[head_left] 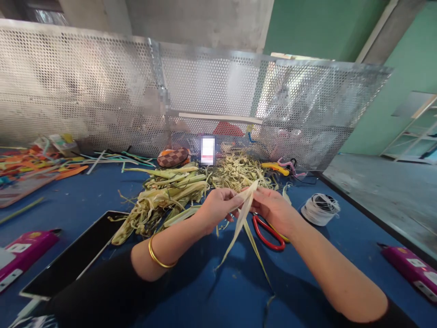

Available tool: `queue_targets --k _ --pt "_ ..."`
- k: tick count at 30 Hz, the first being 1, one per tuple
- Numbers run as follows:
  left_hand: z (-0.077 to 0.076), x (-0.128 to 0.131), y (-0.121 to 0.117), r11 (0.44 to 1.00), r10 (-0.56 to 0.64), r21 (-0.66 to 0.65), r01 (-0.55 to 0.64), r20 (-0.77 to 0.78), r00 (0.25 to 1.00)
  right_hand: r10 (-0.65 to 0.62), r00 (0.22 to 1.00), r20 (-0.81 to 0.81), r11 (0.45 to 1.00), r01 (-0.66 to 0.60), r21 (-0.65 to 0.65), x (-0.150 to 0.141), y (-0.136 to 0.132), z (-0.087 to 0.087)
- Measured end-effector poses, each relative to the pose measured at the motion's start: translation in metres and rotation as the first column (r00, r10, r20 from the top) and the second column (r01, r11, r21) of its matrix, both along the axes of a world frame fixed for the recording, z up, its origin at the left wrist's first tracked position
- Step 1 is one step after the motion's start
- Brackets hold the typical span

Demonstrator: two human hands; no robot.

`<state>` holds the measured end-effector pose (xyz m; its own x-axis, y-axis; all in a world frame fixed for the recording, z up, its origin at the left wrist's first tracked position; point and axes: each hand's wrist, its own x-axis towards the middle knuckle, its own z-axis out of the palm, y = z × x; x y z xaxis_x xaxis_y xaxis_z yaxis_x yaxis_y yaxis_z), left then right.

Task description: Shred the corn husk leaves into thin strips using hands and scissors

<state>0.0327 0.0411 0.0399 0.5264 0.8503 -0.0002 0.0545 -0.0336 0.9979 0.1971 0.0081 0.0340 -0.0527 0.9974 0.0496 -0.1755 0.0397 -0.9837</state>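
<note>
Between my two hands is a pale corn husk [243,214], folded near its top, with long thin ends hanging toward the table. My left hand [221,207] pinches it from the left, thumb on top. On the other side my right hand [271,207] grips the husk between thumb and fingers. Below my right hand lie scissors with red handles [268,234], their blades hidden. A heap of corn husks [167,196] spreads to the left of my hands, and a pile of shredded husk strips [239,171] lies just beyond them.
A roll of white string [320,209] stands at the right. A black tablet [75,250] and a magenta power strip [27,255] lie left; another power strip [411,269] is right. A lit phone [207,150] leans near the perforated metal screen [211,82]. A yellow-handled tool [276,168] lies behind.
</note>
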Motion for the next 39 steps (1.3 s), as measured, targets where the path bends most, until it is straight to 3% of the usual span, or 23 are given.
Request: queue_targets --k 3,7,12,14,16,21,24,27,29,31,34,36,37,39 --pt "-0.001 -0.001 0.001 1.0 -0.016 0.022 0.017 -0.032 0.999 -0.054 0.998 -0.037 0.998 0.052 -0.036 -0.008 -0.003 -0.001" --pt "-0.001 -0.002 0.006 0.995 0.08 0.063 -0.078 -0.031 0.996 -0.099 0.995 -0.008 0.991 0.098 -0.095 -0.003 0.001 -0.005" --pt "-0.006 -0.002 0.013 0.993 0.117 0.017 -0.116 -0.016 0.993 -0.398 0.91 -0.114 0.917 0.396 -0.039 0.012 0.007 0.001" --pt "-0.007 -0.002 0.014 0.992 0.127 0.018 -0.127 -0.022 0.992 -0.458 0.876 -0.151 0.887 0.462 -0.012 0.017 0.008 0.004" --pt "-0.008 -0.002 0.013 0.992 0.123 0.034 -0.122 -0.022 0.992 -0.443 0.886 -0.135 0.895 0.445 -0.018 0.017 0.007 0.007" --pt "-0.003 -0.001 0.005 0.997 0.048 0.062 -0.046 -0.038 0.998 -0.211 0.978 0.007 0.974 0.211 -0.081 0.003 0.002 0.0" --pt "-0.002 0.0 0.006 0.998 0.064 0.024 -0.062 -0.051 0.997 -0.253 0.967 -0.004 0.966 0.253 -0.049 0.005 0.004 -0.003" --pt "-0.006 -0.002 0.019 0.979 0.204 0.005 -0.204 -0.095 0.974 -0.32 0.947 -0.035 0.947 0.318 -0.051 0.019 0.009 0.0" --pt "-0.01 -0.008 0.03 0.96 0.277 0.093 -0.265 -0.154 0.948 -0.336 0.94 -0.058 0.941 0.333 -0.055 0.028 0.011 0.005" --pt "-0.013 -0.016 0.04 0.913 0.349 0.317 -0.256 -0.285 0.893 -0.339 0.938 -0.08 0.941 0.335 -0.055 0.034 0.012 0.008" --pt "-0.011 -0.026 0.046 0.748 0.476 0.661 -0.065 -0.465 0.747 -0.337 0.937 -0.094 0.942 0.334 -0.045 0.036 0.011 0.01" --pt "-0.007 -0.026 0.043 0.655 0.484 0.756 0.0 -0.419 0.768 -0.335 0.939 -0.081 0.942 0.333 -0.036 0.034 0.011 0.009" --pt "-0.005 -0.025 0.041 0.647 0.442 0.762 -0.002 -0.373 0.816 -0.331 0.941 -0.068 0.944 0.329 -0.033 0.033 0.011 0.008" --pt "-0.003 -0.018 0.033 0.727 0.291 0.687 -0.012 -0.293 0.911 -0.318 0.947 -0.03 0.948 0.318 -0.031 0.028 0.011 0.006"
